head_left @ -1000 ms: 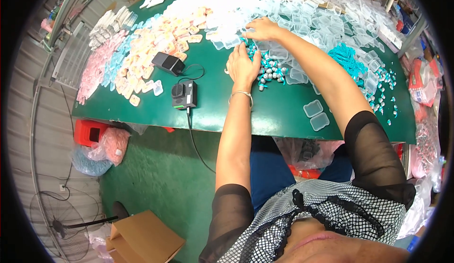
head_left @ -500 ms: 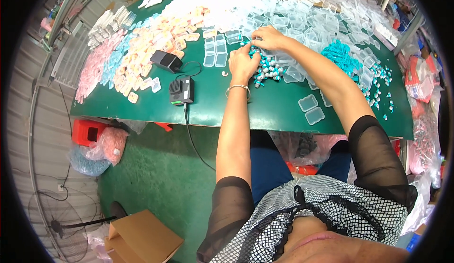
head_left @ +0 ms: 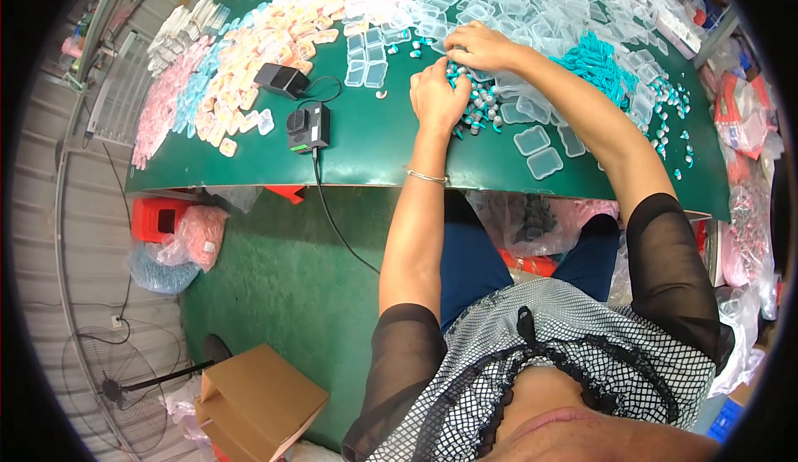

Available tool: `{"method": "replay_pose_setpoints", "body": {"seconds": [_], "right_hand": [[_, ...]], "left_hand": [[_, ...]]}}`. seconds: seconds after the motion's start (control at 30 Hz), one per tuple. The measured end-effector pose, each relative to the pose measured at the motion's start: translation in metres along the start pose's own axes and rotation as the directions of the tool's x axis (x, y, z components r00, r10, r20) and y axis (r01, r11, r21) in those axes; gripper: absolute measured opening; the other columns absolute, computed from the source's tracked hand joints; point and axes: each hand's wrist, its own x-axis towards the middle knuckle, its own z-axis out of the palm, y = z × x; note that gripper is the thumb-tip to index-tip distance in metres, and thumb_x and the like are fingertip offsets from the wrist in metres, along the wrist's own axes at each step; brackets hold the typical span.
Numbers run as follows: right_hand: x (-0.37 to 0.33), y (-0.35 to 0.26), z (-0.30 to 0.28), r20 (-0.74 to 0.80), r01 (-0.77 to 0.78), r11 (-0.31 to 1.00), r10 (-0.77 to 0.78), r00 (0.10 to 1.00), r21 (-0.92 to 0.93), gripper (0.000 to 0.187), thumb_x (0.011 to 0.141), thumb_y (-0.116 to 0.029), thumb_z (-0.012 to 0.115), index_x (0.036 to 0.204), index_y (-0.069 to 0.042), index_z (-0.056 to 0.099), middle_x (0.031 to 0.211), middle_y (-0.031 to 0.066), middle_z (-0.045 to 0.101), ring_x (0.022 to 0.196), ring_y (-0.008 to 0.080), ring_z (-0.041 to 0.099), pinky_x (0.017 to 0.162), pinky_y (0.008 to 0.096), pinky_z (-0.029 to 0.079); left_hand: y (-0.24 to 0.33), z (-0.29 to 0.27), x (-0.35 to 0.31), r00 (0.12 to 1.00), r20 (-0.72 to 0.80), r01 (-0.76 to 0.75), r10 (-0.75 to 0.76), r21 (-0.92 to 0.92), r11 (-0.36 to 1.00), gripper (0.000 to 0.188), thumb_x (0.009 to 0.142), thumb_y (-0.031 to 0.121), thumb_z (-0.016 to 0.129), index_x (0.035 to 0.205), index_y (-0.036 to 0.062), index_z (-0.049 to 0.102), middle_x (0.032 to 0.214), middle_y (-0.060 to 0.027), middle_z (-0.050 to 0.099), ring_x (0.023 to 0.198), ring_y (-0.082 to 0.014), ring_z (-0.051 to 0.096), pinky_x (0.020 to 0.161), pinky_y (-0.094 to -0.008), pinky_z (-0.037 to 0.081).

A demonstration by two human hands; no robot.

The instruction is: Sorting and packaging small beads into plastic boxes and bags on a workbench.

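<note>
A pile of small teal-and-white pieces with rounded heads [head_left: 482, 113] lies on the green table, and both hands work at its far left side. My left hand [head_left: 437, 98] curls over the pile's left edge, thumb toward the pieces. My right hand [head_left: 482, 48] reaches in from the right, its fingers bent down near the left fingertips. What either hand pinches is too small and covered to make out. Several loose teal pieces [head_left: 416, 48] lie left of the hands. Beside them are clear plastic cases [head_left: 366, 60] set in a block, lids open.
Clear cases [head_left: 532, 13] heap across the back. Teal strands [head_left: 597, 70] lie at right, an open case [head_left: 539, 153] near the front edge. Orange-and-white pieces [head_left: 287, 34] spread at left, by a black box [head_left: 283, 80] and a corded black device [head_left: 308, 126]. A carton [head_left: 262, 395] stands on the floor.
The view has shifted, so the table sits higher in the picture. Both hands remain at the pile, the left turned slightly. Loose teal pieces now show beside the block of cases.
</note>
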Motion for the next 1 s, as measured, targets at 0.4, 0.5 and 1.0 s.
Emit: {"method": "replay_pose_setpoints", "body": {"seconds": [0.4, 0.5, 1.0], "right_hand": [[-0.002, -0.018, -0.026, 0.058, -0.046, 0.998, 0.049, 0.997, -0.053, 0.032, 0.091, -0.037, 0.052, 0.106, -0.013, 0.066, 0.107, 0.0066, 0.063, 0.104, 0.0328, 0.053, 0.090, 0.0453, 0.045], [0.031, -0.031, -0.024, -0.029, -0.042, 0.982, 0.037, 0.999, -0.185, 0.029, 0.092, -0.033, 0.053, 0.112, -0.019, 0.068, 0.115, 0.0032, 0.064, 0.115, 0.0316, 0.053, 0.086, 0.0532, 0.047], [0.057, -0.058, 0.003, 0.185, -0.038, 0.941, 0.105, 0.977, -0.337, 0.024, 0.081, -0.015, 0.064, 0.104, -0.015, 0.070, 0.120, 0.0049, 0.060, 0.121, 0.0251, 0.049, 0.098, 0.0591, 0.034]], "left_hand": [[0.013, -0.008, -0.027, 1.000, -0.005, -0.003, 0.003, 0.002, 1.000, 0.055, 0.081, 0.041, 0.063, 0.125, 0.0082, 0.061, 0.122, -0.0136, 0.062, 0.117, -0.0344, 0.050, 0.099, -0.0470, 0.039], [0.011, -0.001, -0.027, 0.999, -0.038, -0.003, 0.002, -0.012, 1.000, 0.056, 0.078, 0.041, 0.065, 0.123, 0.0080, 0.062, 0.128, -0.0150, 0.057, 0.121, -0.0337, 0.047, 0.100, -0.0475, 0.038], [-0.022, -0.019, 0.008, 0.908, -0.417, -0.051, 0.042, -0.010, 0.999, 0.024, 0.078, 0.005, 0.063, 0.101, 0.0060, 0.067, 0.103, -0.0134, 0.065, 0.100, -0.0331, 0.057, 0.090, -0.0444, 0.044]]}}
